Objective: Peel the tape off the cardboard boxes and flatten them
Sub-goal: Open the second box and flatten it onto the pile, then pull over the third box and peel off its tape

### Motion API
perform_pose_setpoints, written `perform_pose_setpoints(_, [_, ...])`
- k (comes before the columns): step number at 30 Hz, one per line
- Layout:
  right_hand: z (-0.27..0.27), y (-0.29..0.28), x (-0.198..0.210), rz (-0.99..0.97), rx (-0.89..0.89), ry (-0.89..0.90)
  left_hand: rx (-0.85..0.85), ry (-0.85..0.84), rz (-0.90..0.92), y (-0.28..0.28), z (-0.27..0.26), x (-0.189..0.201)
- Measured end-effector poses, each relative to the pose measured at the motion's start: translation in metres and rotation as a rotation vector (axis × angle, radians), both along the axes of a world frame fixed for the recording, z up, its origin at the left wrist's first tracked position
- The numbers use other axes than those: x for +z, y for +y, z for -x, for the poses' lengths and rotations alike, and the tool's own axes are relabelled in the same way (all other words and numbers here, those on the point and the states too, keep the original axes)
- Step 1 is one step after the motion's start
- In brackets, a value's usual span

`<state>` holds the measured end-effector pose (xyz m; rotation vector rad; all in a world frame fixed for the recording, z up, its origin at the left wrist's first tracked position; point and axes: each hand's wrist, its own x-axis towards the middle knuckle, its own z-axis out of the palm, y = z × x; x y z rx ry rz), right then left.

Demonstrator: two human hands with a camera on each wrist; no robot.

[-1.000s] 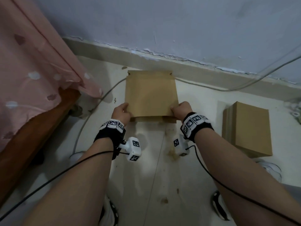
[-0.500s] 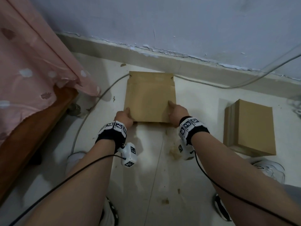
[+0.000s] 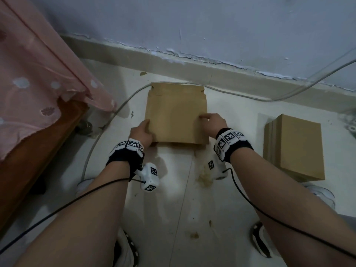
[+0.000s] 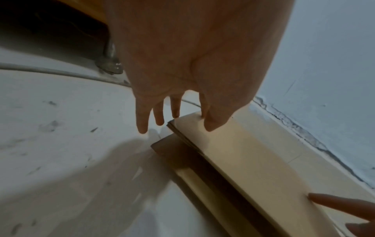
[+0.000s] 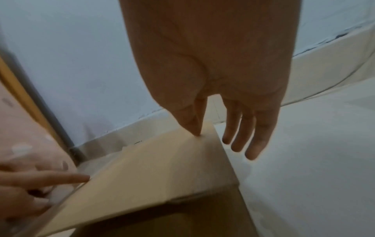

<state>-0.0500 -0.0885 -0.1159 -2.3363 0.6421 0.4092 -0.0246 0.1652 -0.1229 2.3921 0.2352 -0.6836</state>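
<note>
While the flattened box lies on the floor near the wall, flattening seems nearly done. Both grips are spread, with the thumbs of the left hand and right hand pressed on its side edges. Downward pressure is next called for on its raised near edge.

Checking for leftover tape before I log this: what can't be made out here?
- Flattened box underside: every view, faces the floor.
- Cardboard stack on the right: head view only; layer count and any tape too small to tell.
- Left hand index tip: left wrist view, behind the box edge.
</note>
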Motion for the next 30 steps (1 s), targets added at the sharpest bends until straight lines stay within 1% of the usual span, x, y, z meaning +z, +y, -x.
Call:
perform_pose_setpoints(3, [0.002, -0.003, 0.019, -0.073, -0.103, -0.124, 0.009, -0.052, 0.005, -0.001, -0.006, 0.017])
perform_pose_setpoints(6, [0.008, -0.006, 0.038, -0.143, -0.154, -0.158, 0.002, -0.062, -0.003, -0.001, -0.007, 0.032])
perform_pose_setpoints(8, [0.016, -0.010, 0.051, -0.149, -0.171, -0.163, -0.004, -0.077, -0.013, -0.001, -0.005, 0.044])
perform_pose_setpoints(12, [0.037, -0.023, 0.068, -0.105, -0.239, -0.124, -0.007, -0.088, -0.047, 0.003, -0.006, 0.056])
perform_pose_setpoints(15, [0.061, -0.037, 0.078, -0.063, -0.292, -0.064, -0.003, -0.135, -0.133, -0.006, 0.008, 0.083])
perform_pose_setpoints(17, [0.078, -0.049, 0.083, -0.049, -0.339, -0.003, 0.011, -0.154, -0.157, -0.014, 0.019, 0.095])
perform_pose_setpoints(20, [0.100, -0.067, 0.088, -0.026, -0.385, 0.085, 0.045, -0.173, -0.140, -0.034, 0.040, 0.107])
perform_pose_setpoints(21, [0.106, -0.071, 0.090, -0.013, -0.406, 0.103, 0.030, -0.165, -0.131, -0.041, 0.046, 0.108])
perform_pose_setpoints(26, [0.134, -0.092, 0.095, 0.004, -0.484, 0.125, -0.177, -0.040, -0.071, -0.077, 0.076, 0.108])
perform_pose_setpoints(30, [0.151, -0.111, 0.085, 0.029, -0.598, 0.156, -0.270, 0.063, -0.013, -0.105, 0.093, 0.099])
